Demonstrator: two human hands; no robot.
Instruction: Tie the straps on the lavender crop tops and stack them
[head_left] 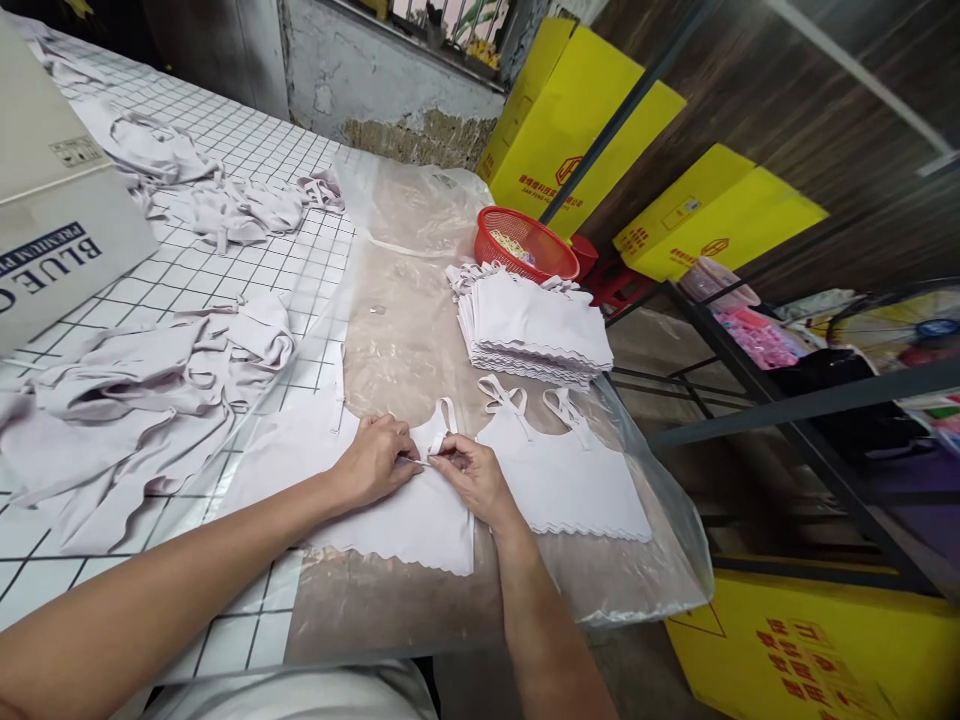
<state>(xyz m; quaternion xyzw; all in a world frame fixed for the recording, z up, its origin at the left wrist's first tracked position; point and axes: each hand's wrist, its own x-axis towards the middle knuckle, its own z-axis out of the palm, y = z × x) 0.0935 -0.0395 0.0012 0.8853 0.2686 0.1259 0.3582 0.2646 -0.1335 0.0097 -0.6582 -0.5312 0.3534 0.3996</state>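
The left hand (pixel 386 458) is nearly closed, its fingers bent and thumb and forefinger pinched on a thin white strip (pixel 422 462) (too small to tell whether it is strap or edge). The right hand (pixel 466 472) meets it, thumb and forefinger pressed together on the strap (pixel 450 412) of a pale garment (pixel 427 520), the other fingers loosely curled. That garment lies flat, scalloped hem toward the person, in front of and to the left of the red basket (pixel 544 240), on a plastic sheet (pixel 397 340) over the grid-patterned tabletop (pixel 247 130).

Right in front of the basket sits a neat stack (pixel 536 325) of similar pieces; another flat garment (pixel 566 480) lies farther in front of it, with looped straps. Well to the basket's left is a rumpled heap (pixel 150 400).

Farther left of the basket, a pale carton (pixel 45 200) reads "BLUE C" and "PREMIUM P", both cut off by the frame. Behind the basket, a yellow box (pixel 555 90) bears red Chinese characters, a logo and a small line starting "JIAN FENG" (the rest blurs). A second yellow box (pixel 712 215), to the basket's right, carries matching red print.
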